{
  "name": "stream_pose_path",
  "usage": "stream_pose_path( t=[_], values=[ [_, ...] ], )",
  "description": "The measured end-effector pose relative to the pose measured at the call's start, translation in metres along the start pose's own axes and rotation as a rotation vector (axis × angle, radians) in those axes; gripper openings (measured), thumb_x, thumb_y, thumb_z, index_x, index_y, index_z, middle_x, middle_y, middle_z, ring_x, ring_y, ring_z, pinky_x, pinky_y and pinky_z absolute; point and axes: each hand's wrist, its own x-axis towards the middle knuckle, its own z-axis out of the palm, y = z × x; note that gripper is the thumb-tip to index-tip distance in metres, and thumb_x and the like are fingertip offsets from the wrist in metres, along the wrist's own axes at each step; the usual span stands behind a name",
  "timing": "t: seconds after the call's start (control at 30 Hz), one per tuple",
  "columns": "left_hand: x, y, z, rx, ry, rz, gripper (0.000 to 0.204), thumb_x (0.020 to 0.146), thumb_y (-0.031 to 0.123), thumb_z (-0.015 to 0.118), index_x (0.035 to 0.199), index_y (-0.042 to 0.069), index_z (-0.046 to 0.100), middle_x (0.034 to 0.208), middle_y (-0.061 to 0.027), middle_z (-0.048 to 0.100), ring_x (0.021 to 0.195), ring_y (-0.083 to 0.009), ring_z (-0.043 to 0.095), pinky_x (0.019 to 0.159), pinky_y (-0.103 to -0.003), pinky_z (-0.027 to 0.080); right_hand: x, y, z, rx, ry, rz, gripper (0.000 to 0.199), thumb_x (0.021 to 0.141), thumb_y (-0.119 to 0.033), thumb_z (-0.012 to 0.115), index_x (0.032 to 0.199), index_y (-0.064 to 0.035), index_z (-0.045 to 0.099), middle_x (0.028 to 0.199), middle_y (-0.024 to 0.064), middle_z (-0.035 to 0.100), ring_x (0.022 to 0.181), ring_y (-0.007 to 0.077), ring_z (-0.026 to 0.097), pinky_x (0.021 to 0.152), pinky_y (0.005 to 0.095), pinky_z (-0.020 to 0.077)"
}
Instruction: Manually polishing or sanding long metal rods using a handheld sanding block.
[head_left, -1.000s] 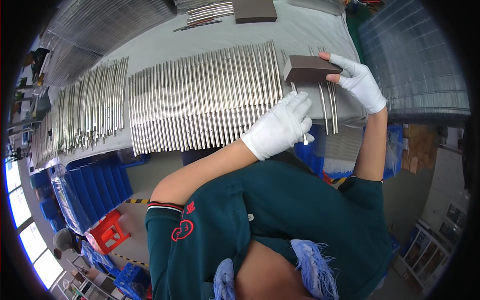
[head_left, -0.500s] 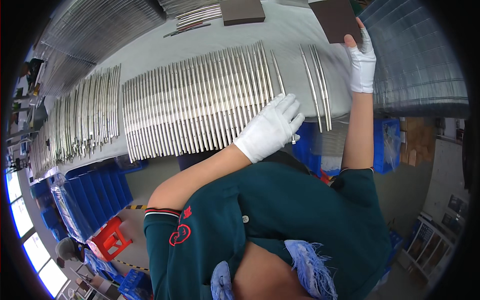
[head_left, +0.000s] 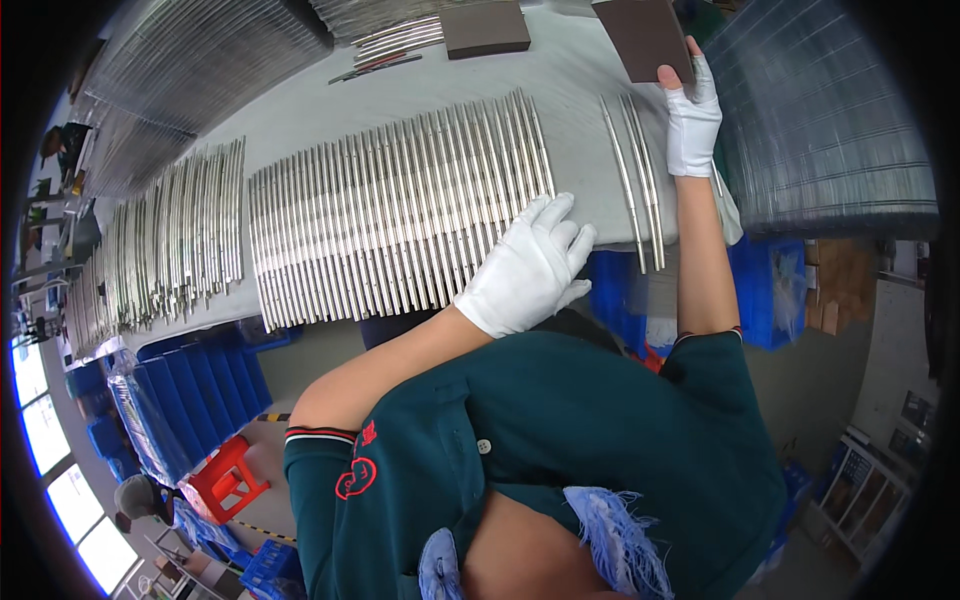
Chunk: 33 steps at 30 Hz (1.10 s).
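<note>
A long row of thin silver metal rods (head_left: 400,210) lies side by side on the grey-covered table. At the right end of this row is my left hand (head_left: 530,262), in a white glove, its fingers stretched out and apart over the near part of the last rods. Whether the palm presses on them is hidden. My right hand (head_left: 693,120), in a white glove with bare thumb and fingertip showing, grips a dark brown flat rectangular block (head_left: 645,38) by its near right corner. Between the hands, a few separate rods (head_left: 640,180) lie apart from the row.
Another brown block (head_left: 485,30) lies at the back beside several thin rods (head_left: 398,42). More rods (head_left: 185,235) lie on the left. Stacked clear plastic trays (head_left: 830,130) stand at the right. Blue bins (head_left: 205,385) and a red stool (head_left: 225,480) are below the table.
The single rod under my left hand has moved left against the row's end, the hand going with it. My right hand and the brown block have shifted slightly left.
</note>
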Motion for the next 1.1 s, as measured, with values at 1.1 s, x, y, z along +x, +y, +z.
stream_pose_path(
  t=[1.1],
  values=[
    [-0.015, 0.003, 0.01, 0.05, 0.059, -0.025, 0.056, 0.085, 0.03, 0.072, 0.126, -0.004, 0.056, 0.13, -0.0214, 0.056, 0.129, -0.0382, 0.051, 0.112, -0.048, 0.04, -0.01, -0.074, 0.025, -0.072, -0.587, 0.155, 0.058, 0.089, -0.019, 0.078, 0.143, -0.0089, 0.057, 0.138, 0.0025, 0.061, 0.123, 0.0129, 0.056, 0.109, 0.0273, 0.0403]
  ],
)
